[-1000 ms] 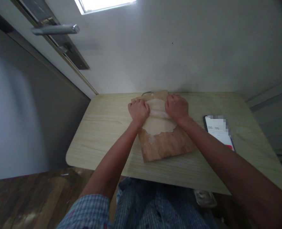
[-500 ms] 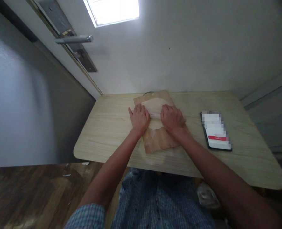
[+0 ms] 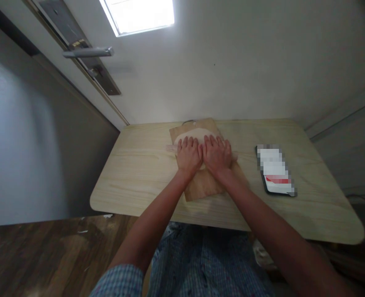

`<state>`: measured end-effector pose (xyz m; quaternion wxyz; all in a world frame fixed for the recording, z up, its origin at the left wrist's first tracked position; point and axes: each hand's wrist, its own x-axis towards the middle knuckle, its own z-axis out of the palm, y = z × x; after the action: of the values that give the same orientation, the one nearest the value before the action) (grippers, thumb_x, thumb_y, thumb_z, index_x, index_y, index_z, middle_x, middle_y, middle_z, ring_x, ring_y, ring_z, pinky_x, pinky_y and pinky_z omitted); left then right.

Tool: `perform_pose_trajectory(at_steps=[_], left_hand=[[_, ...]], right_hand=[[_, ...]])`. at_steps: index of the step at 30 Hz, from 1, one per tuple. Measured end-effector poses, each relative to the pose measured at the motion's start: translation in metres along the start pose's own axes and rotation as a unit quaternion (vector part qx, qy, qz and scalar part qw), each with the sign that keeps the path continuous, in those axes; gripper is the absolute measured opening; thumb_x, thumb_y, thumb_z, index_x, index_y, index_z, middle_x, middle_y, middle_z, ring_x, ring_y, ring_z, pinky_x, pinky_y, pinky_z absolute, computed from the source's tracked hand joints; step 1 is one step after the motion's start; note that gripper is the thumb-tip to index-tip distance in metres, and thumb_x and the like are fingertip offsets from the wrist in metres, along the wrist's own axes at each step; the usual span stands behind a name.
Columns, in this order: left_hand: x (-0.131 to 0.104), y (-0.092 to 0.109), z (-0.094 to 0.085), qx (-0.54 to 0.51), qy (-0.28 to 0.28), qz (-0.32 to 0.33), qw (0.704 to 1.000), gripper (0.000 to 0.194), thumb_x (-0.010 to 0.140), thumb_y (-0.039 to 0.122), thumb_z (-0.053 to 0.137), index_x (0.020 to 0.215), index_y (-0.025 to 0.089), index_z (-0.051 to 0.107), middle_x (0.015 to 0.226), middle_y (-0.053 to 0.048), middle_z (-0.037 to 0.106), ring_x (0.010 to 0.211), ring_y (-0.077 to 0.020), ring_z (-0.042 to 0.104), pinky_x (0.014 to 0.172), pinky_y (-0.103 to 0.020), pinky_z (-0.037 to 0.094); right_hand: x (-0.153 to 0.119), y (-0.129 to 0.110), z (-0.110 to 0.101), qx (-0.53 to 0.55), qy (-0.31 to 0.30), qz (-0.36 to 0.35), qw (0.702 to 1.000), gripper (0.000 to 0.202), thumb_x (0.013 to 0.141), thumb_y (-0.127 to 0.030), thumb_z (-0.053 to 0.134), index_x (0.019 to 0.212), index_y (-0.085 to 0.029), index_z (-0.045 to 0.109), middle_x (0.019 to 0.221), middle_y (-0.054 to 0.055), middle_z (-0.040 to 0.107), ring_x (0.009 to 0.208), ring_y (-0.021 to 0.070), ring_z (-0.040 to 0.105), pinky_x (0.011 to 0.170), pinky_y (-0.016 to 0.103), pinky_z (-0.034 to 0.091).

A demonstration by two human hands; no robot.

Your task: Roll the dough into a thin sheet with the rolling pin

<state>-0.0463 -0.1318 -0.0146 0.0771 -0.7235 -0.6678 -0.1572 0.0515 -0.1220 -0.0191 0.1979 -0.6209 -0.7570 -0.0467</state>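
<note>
A flattened sheet of pale dough (image 3: pixel 195 133) lies on a brown wooden board (image 3: pixel 204 186). Across the dough runs a rolling pin (image 3: pixel 171 148); its two ends stick out past my hands, while its middle is covered. My left hand (image 3: pixel 190 156) rests palm down on the pin with its fingers stretched forward. Right beside it, my right hand (image 3: pixel 216 153) lies flat on the pin too, fingers spread. The two thumbs are close together at the middle. The near edge of the dough is largely hidden under my hands.
The board sits on a light wooden table (image 3: pixel 133 165) set against a white door (image 3: pixel 232 82) with a metal handle (image 3: pixel 90 52). To the right lies a phone (image 3: pixel 275 171), its screen partly blurred. White scraps (image 3: pixel 83 231) are on the floor at left.
My hands have slid inward along the rolling pin until nearly touching. Their fingers, curled before on the right hand, now lie stretched out. The whole view has shifted slightly.
</note>
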Motion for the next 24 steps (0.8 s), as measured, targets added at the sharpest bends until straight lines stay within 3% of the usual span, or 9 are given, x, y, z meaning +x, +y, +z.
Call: perform_pose_trajectory(at_steps=[7,12,15,19,24], left_hand=[[0.026,0.0,0.007,-0.009,0.006,-0.004,1.0,0.04,0.09,0.03,0.02,0.104,0.018,0.056,0.116,-0.007,0.057,0.114,-0.0226,0.043,0.099,-0.042,0.022],[0.045,0.002,0.012,-0.031,0.01,-0.015,0.999,0.043,0.09,0.032,0.018,0.094,0.019,0.059,0.106,-0.007,0.061,0.102,-0.0213,0.052,0.091,-0.038,0.032],[0.06,0.002,0.014,-0.044,-0.014,-0.037,0.998,0.047,0.09,0.033,0.016,0.088,0.018,0.061,0.096,-0.009,0.064,0.092,-0.0216,0.056,0.081,-0.035,0.038],[0.078,0.003,0.016,-0.066,-0.053,-0.067,0.994,0.053,0.09,0.035,0.014,0.086,0.017,0.063,0.091,-0.011,0.064,0.086,-0.0219,0.059,0.076,-0.034,0.039],[0.092,0.004,0.019,-0.053,-0.047,-0.067,0.995,0.055,0.09,0.037,0.012,0.085,0.016,0.063,0.088,-0.01,0.065,0.082,-0.0211,0.059,0.071,-0.032,0.041]], right_hand=[[0.026,0.004,0.0,0.003,-0.019,0.011,1.0,0.043,0.088,-0.031,0.024,0.119,-0.015,0.049,0.121,0.011,0.053,0.11,0.0258,0.043,0.092,0.042,0.025],[0.046,0.007,-0.002,0.006,-0.048,0.03,0.998,0.039,0.088,-0.027,0.023,0.107,-0.015,0.055,0.106,0.013,0.06,0.098,0.0238,0.052,0.085,0.039,0.031],[0.061,0.009,-0.002,0.0,-0.069,0.037,0.997,0.041,0.088,-0.028,0.022,0.094,-0.013,0.059,0.095,0.014,0.062,0.089,0.023,0.055,0.077,0.036,0.035],[0.077,0.012,0.0,0.001,-0.07,0.039,0.997,0.044,0.09,-0.027,0.02,0.091,-0.009,0.06,0.087,0.017,0.063,0.083,0.0218,0.056,0.072,0.034,0.036],[0.091,0.015,0.004,-0.012,-0.064,0.035,0.997,0.04,0.089,-0.026,0.024,0.092,-0.01,0.06,0.087,0.015,0.063,0.081,0.0215,0.058,0.068,0.032,0.038]])
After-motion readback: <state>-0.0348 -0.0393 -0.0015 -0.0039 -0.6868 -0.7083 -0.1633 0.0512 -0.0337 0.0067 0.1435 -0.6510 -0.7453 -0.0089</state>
